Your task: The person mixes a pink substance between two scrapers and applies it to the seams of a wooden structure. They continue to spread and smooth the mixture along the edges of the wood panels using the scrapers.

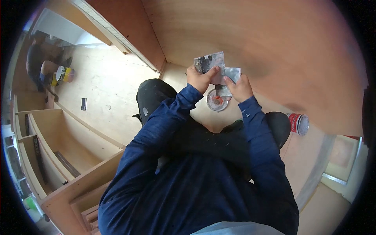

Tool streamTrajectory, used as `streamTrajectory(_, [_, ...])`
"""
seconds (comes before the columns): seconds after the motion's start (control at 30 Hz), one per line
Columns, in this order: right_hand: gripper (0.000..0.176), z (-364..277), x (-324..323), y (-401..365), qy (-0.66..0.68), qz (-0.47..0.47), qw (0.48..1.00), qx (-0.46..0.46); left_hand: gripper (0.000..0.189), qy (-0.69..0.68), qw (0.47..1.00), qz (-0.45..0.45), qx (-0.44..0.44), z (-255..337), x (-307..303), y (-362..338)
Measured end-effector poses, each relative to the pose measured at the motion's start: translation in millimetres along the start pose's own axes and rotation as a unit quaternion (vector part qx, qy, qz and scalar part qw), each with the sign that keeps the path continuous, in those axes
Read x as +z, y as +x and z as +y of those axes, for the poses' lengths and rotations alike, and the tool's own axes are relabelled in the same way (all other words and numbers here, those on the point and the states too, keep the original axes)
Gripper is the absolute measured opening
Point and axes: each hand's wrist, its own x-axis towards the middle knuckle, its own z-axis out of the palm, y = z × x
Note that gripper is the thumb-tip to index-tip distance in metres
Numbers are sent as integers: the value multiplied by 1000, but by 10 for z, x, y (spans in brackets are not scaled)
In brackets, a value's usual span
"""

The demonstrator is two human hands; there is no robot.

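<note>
My left hand (200, 79) is closed on a flat square putty spreader (213, 58), its face smeared with grey and dark filler. The thumb presses on the plate's face. In my right hand (241, 89) is a second putty spreader (233, 72), pinched under the thumb, with a dark stained lower part. The two plates overlap at their edges in front of my knees. Below them, on the wooden floor, lies a round lid (212, 105) with an orange-red dab of paste in its middle.
A can with a red label (294, 123) lies beside my right knee. Wooden panels (250, 35) rise ahead and right. At left are an open cabinet frame (84, 135), a small dark piece (84, 104), and another person (37, 62) beside a yellow-labelled bucket (65, 74).
</note>
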Motion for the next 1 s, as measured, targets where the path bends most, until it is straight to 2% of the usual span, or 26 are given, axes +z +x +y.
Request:
streamTrajectory(0.07, [20,15,-94,113,-60,-107,992,-38,21,18,999,-29,36,-89,-31,36])
streamTrajectory(0.1, [20,-78,-173,182,-60,-103,992,-34,21,19,999,-34,34,-116,-50,57])
streamTrajectory(0.17, [24,-254,-330,263,1,-345,936,65,23,208,970,-68,102,-170,-85,73])
streamTrajectory(0.2, [24,-230,-296,239,4,-343,936,74,23,209,970,-75,95,-168,-97,69])
streamTrajectory(0.27, [30,-85,-203,231,201,-297,929,94,23,79,995,-36,57,-110,-44,91])
streamTrajectory(0.3, [44,50,-105,199,423,-259,854,158,22,-15,999,-27,12,-16,11,75])
streamTrajectory(0.33, [44,-109,-185,155,426,-260,851,163,22,-106,994,-15,-36,14,72,66])
streamTrajectory(0.4, [58,-490,-301,60,683,-221,681,148,25,-132,991,-3,-33,-22,83,95])
streamTrajectory(0.53, [64,-492,-240,-33,677,-228,688,125,25,-194,977,15,-89,-24,138,47])
streamTrajectory(0.6, [56,-403,-223,-26,704,-267,647,121,25,-231,965,-8,-122,-52,112,78])
streamTrajectory(0.63, [54,-514,-244,-50,691,-229,673,132,23,-196,972,-13,-130,12,117,86])
streamTrajectory(0.67, [54,-518,-252,-33,689,-232,676,120,24,-155,978,7,-141,62,127,48])
streamTrajectory(0.73, [55,-432,-194,0,694,-234,665,148,26,-175,975,15,-133,121,172,3])
streamTrajectory(0.8, [58,-377,-140,20,702,-220,659,156,26,-123,983,19,-135,151,156,-15])
streamTrajectory(0.87, [64,-314,-82,30,654,-176,714,179,27,-123,984,28,-129,103,152,4])
streamTrajectory(0.9, [62,-283,-46,60,371,-158,915,9,28,-128,985,29,-115,146,179,-26])
streamTrajectory(0.93, [62,-231,-61,95,369,-159,915,3,28,-131,985,29,-109,144,160,-12])
streamTrajectory(1.0, [64,-248,-115,126,292,-229,926,68,29,-157,984,10,-89,80,107,34])
